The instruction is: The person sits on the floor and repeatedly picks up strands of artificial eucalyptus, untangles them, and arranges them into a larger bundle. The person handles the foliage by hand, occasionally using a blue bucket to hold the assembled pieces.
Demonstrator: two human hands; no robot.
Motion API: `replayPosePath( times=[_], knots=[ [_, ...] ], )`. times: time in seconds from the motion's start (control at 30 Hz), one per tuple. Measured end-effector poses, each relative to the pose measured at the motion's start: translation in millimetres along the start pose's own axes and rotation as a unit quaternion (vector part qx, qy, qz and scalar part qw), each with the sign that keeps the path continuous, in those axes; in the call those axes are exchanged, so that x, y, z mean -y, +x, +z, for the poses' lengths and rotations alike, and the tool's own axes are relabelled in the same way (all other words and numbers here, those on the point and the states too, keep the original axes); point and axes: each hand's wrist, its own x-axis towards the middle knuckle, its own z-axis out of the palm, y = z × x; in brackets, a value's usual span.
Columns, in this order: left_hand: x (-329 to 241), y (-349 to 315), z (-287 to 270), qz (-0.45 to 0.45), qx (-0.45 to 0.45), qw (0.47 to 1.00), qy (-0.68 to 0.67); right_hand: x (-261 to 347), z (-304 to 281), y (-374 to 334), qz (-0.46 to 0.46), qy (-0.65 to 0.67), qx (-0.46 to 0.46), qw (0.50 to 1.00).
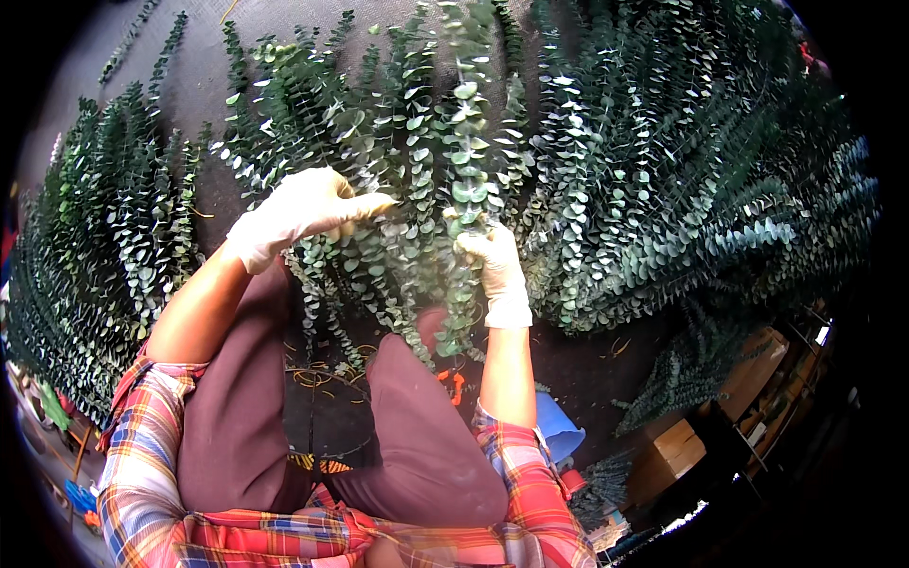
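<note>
Nearest are bent legs in maroon trousers (421, 431). Past the knees, the gloved right hand (494, 260) grips a leafy eucalyptus stem (469, 123) stretching forward; the gloved left hand (308, 210) extends its thumb, its hold impossible to tell. Farther out, eucalyptus branches (653, 161) spread across grey matting (204, 80).

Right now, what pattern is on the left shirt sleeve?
The left sleeve is plaid in red, blue, white and yellow, best seen in the head view.
</note>
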Motion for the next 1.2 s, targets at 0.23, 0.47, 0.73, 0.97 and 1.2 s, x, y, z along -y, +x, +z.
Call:
replayPosePath(
  times=[0.23, 0.47, 0.73, 0.97, 1.2],
  knots=[
    [10.8, 7.7, 36.7, 0.234, -0.018, 0.900, -0.367, 16.9, 116.0, -7.3, -0.150, -0.328, 0.029, 0.932],
    [29.7, 3.4, 13.2, 0.180, -0.078, 0.852, -0.485, 37.2, 93.2, 36.2, -0.067, -0.093, 0.040, 0.993],
    [31.4, 11.0, 25.2, 0.227, -0.064, 0.873, -0.428, 12.3, 138.4, 42.7, -0.279, -0.373, -0.109, 0.878],
    [49.5, 21.3, 28.8, 0.177, -0.056, 0.877, -0.443, 54.6, 111.1, 48.5, -0.064, -0.301, 0.066, 0.949],
    [30.3, 17.2, 24.4, 0.164, -0.010, 0.852, -0.498, -4.0, 35.2, 113.3, -0.157, -0.401, -0.130, 0.893]
  ],
)
